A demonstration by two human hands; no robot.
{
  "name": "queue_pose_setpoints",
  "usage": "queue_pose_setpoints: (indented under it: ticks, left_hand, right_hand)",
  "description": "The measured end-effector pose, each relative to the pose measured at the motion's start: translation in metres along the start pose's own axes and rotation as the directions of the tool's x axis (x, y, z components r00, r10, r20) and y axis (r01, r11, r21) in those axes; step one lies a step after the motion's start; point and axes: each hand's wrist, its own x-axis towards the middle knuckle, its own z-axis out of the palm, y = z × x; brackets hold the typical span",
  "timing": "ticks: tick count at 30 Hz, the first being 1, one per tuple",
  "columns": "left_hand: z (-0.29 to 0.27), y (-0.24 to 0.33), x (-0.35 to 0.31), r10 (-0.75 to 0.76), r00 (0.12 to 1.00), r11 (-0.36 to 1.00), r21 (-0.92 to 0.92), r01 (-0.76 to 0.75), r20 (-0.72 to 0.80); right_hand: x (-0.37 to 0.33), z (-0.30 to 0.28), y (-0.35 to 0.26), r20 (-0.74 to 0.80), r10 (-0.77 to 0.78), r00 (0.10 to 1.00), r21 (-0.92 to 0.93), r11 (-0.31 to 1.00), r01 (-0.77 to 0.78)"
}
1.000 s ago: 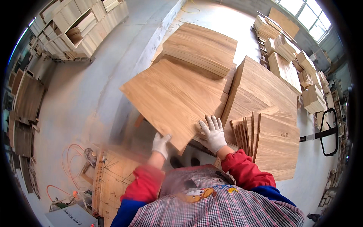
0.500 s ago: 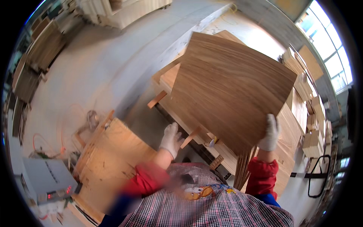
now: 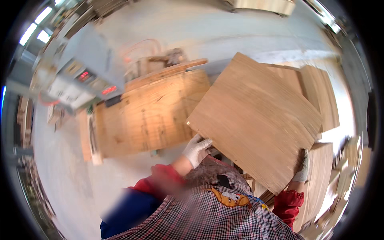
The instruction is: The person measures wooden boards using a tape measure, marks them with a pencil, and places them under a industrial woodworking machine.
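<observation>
- Wooden panel (image 3: 256, 124) is held before me, between the wooden worktop (image 3: 152, 124) and the stacked boards (image 3: 322, 100).
- My right hand (image 3: 303, 168) is closed on the right edge, probably carrying most of the weight.
- My left hand (image 3: 197, 151) is at the near edge, thumb against it; cannot tell whether the fingers clamp. Likely steadying: two edges balance a broad sheet.
- Panel face: light brown, flat, fine streaky grain, square corners; small dark marks near the lowest corner.
</observation>
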Motion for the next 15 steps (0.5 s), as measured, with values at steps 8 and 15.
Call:
queue_pose_setpoints:
  ticks: [8, 15]
  left_hand:
    - [-0.085, -0.034, -0.146, 0.171, 0.860, 0.955, -0.133, -0.264, -0.481]
    - [-0.152, -0.013, -0.181, 0.359, 0.743, 0.820, -0.189, -0.540, -0.564]
  right_hand:
    - [-0.015, 0.158, 0.108, 0.446, 0.258, 0.857, -0.251, 0.955, -0.157]
    - [-0.077, 0.289, 0.184, 0.552, 0.331, 0.765, -0.444, 0.894, -0.067]
